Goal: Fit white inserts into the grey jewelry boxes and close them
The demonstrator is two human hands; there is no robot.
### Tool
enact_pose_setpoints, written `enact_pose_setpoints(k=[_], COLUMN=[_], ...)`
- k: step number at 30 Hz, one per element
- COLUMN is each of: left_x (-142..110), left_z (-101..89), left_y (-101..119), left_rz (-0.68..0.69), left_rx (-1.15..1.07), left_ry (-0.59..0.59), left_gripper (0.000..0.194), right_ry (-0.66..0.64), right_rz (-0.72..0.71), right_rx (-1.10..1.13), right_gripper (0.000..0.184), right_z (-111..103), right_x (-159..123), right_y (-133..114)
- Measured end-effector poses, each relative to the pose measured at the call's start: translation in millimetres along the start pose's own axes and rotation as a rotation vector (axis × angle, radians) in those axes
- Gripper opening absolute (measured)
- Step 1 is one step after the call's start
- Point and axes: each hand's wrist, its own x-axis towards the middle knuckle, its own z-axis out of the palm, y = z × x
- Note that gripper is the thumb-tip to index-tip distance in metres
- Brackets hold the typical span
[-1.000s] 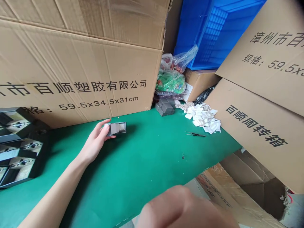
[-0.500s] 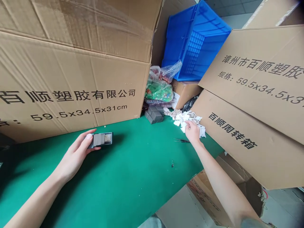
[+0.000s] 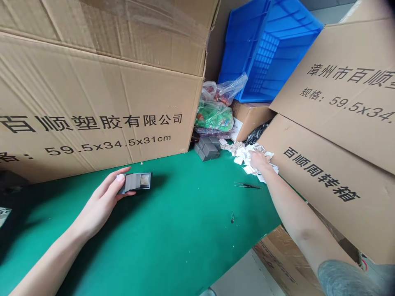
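My left hand (image 3: 108,190) is closed around the near end of a small dark rectangular box (image 3: 147,186) above the green tabletop. A grey block (image 3: 133,181) sits in the box, with a pale square piece visible at the far end. On the right, my right hand (image 3: 259,159) reaches into a loose pile of small white pieces (image 3: 242,153), which look like paper or card. Its fingertips are among the pieces and hard to make out. Thin dark tweezers (image 3: 247,186) lie on the table just below that pile.
Grey blocks (image 3: 207,149) are stacked beside plastic bags (image 3: 214,116) at the back. A large carton (image 3: 101,94) walls off the back left, another carton (image 3: 327,160) the right. A blue crate (image 3: 265,53) rests on a small carton (image 3: 251,119). The green table's (image 3: 173,230) edge runs along the lower right.
My right hand has swung from the lower foreground up to the white pile and now reaches deeper into it. My left hand keeps its hold on the box. The camera view has shifted.
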Motion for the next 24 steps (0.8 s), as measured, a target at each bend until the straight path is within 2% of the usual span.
enact_pose_setpoints(k=[3,6,11,14,17,18,19,22,24], left_x=[0,0,-2,-2,-2,-2,-1,-2,-2], left_z=[-0.8,-1.3,-0.9,-0.7,-0.6,-0.5,-0.5,-0.7,-1.1], left_y=[2,2,4,4,3,4,4,6,6], left_rz=[-0.100,-0.120,-0.113,-0.109,-0.100,-0.097,-0.097,-0.091,-0.087], left_rx=[-0.180,-0.219,-0.242,-0.249,-0.277,-0.287,-0.295,-0.308,-0.321], left_ry=[-0.056,-0.054,-0.053,-0.058,-0.058,-0.055,-0.053,-0.054,-0.047], left_gripper=[0.057,0.057,0.056,0.054,0.052,0.051,0.051,0.051,0.050], right_ry=[0.026,0.098,0.338,0.499,0.583,0.550,0.459,0.005,-0.246], right_rz=[0.003,-0.014,0.024,0.054,-0.030,-0.113,-0.196,-0.356,-0.332], right_rx=[-0.001,0.037,0.184,0.316,0.544,0.771,0.989,1.436,1.619], right_gripper=[0.035,0.021,0.027,0.033,0.032,0.030,0.028,0.021,0.024], right_z=[0,-7,-26,-30,-27,-26,-24,-19,-13], right_x=[1,-1,-18,-49,-100,-120,-139,-185,-203], right_y=[1,-1,-18,-48,-104,-128,-154,-229,-266])
